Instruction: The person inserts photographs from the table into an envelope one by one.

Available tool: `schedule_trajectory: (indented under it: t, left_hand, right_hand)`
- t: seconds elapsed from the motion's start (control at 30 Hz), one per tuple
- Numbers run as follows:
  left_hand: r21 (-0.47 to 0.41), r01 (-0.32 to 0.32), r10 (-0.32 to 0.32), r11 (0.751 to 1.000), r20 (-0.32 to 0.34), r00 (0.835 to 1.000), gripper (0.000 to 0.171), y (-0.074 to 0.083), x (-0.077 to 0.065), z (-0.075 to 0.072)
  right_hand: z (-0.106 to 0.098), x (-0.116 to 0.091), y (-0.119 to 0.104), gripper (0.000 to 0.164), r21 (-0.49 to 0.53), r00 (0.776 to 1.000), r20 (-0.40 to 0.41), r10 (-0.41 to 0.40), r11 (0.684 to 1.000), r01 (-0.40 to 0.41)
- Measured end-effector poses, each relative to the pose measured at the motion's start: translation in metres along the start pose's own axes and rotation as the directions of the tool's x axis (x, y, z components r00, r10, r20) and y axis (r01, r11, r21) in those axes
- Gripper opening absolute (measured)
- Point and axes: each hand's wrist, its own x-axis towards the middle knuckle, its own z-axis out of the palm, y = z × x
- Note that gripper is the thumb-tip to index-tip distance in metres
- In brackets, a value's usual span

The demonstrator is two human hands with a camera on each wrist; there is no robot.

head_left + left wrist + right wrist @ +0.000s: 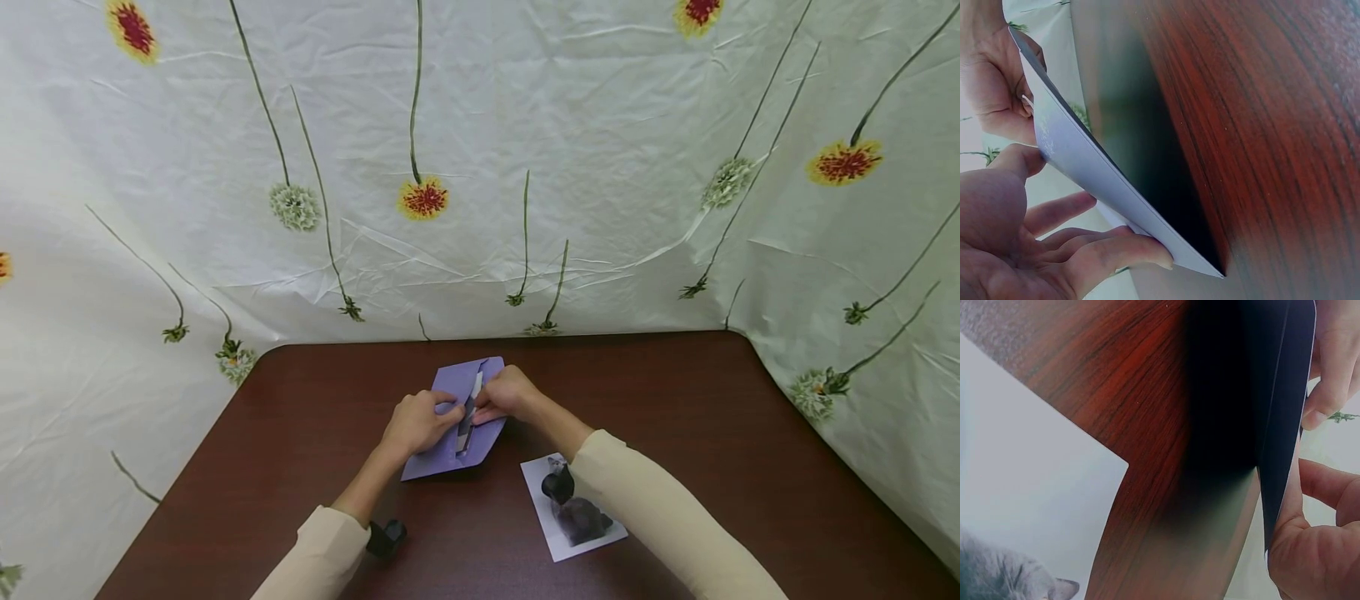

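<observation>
A purple envelope (pixel 435 463) is held tilted above the dark wooden table, its mouth gaping. Inside the opening shows part of a card with a dark and white surface (pixel 463 437). My left hand (pixel 417 423) grips the envelope's left part, thumb near the mouth and fingers spread along it in the left wrist view. At the right side of the mouth, my right hand (pixel 510 395) has its fingers curled at the opening and holds the envelope's edge. Whether its fingertips also pinch the card is hidden.
A photo print of a grey cat (pixel 581 527) lies on the table (pixel 645 392) beneath the right forearm. Near the left cuff is a small black object (pixel 386 537). A white flowered cloth (pixel 480 108) hangs behind the table's far edge.
</observation>
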Motion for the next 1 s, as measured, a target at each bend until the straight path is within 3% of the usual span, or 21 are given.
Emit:
schedule_trajectory:
  t: [0.27,0.73,1.0]
  left_hand:
    - [-0.004,0.003,-0.003,1.0,0.0,1.0,0.038,0.0016,-0.0009,0.0005]
    - [-0.003,-0.018,0.018,1.0,-0.007,1.0,0.036,0.0001,0.001,0.0007]
    - [0.007,-0.015,0.015,1.0,-0.012,1.0,0.036,-0.0008,0.0015,0.0004]
  right_hand:
    - [0.0012,0.0008,0.0011,0.008,-0.03,0.999,-0.03,0.019,0.999,-0.02]
    - [0.0039,0.0036,0.0042,0.008,-0.072,0.997,-0.07,-0.015,0.997,0.01]
    - [0.0027,0.0025,0.0051,0.009,-0.068,0.999,-0.049,-0.01,0.998,0.006]
